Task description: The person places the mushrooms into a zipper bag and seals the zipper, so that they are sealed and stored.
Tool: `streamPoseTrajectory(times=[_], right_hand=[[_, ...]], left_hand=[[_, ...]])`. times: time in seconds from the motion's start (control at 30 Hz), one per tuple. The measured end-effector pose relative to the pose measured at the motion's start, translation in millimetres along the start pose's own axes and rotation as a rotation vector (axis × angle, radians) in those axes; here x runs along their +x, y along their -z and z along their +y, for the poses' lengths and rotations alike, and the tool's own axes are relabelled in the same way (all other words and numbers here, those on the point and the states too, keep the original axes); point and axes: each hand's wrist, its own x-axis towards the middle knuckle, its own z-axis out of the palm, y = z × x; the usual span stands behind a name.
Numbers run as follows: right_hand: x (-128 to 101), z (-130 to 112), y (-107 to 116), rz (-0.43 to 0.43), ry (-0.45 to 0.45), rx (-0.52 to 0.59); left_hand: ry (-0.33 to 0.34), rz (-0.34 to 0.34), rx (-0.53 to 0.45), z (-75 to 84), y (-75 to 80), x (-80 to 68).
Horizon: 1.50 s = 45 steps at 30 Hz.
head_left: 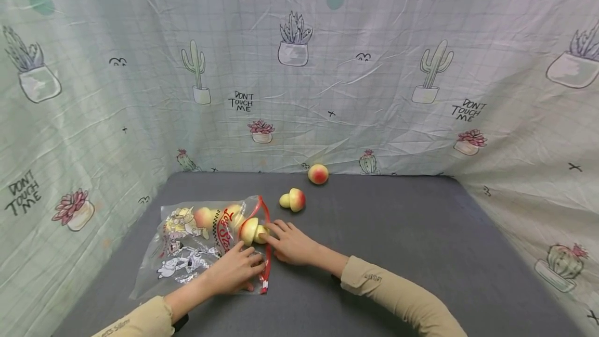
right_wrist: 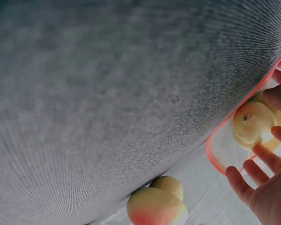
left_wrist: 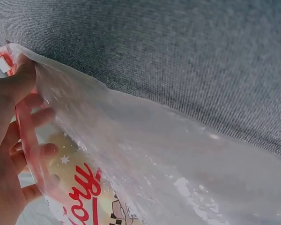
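Note:
A clear zip bag [head_left: 196, 254] with a red rim and "Toy Story" print lies on the dark table. My left hand [head_left: 239, 269] holds its open edge near the white slider, thumb on one side and fingers showing through the plastic in the left wrist view. At the bag's mouth is a yellow-and-red toy mushroom [head_left: 250, 231], its stem towards the opening. My right hand [head_left: 295, 243] reaches in there with spread, fairly straight fingers, fingertips at the stem [right_wrist: 253, 123]. More yellow-red toy pieces [head_left: 204, 217] show through the plastic.
Beyond the bag's mouth, another toy mushroom [head_left: 293, 200] lies on its side. A round yellow-red toy piece [head_left: 318, 174] sits at the table's back edge, against the cactus-print curtain [head_left: 327, 118]. The curtain also surrounds the table [head_left: 398, 233] at left and right.

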Motion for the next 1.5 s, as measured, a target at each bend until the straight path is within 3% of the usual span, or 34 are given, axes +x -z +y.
streamPoseTrajectory(times=[0.43, 0.97, 1.5], right_hand=[[0.9, 15.6, -0.3, -0.095, 0.069, 0.075], [14.4, 18.1, -5.1, -0.071, 0.180, 0.082], [25.5, 11.5, -12.1, -0.072, 0.184, -0.002]], left_hand=[[-0.032, -0.024, 0.058, -0.5, 2.7, 1.4], [-0.030, -0.021, 0.016, -1.4, -0.2, -4.4], [-0.049, -0.015, 0.005, -3.4, 0.6, -5.9]])
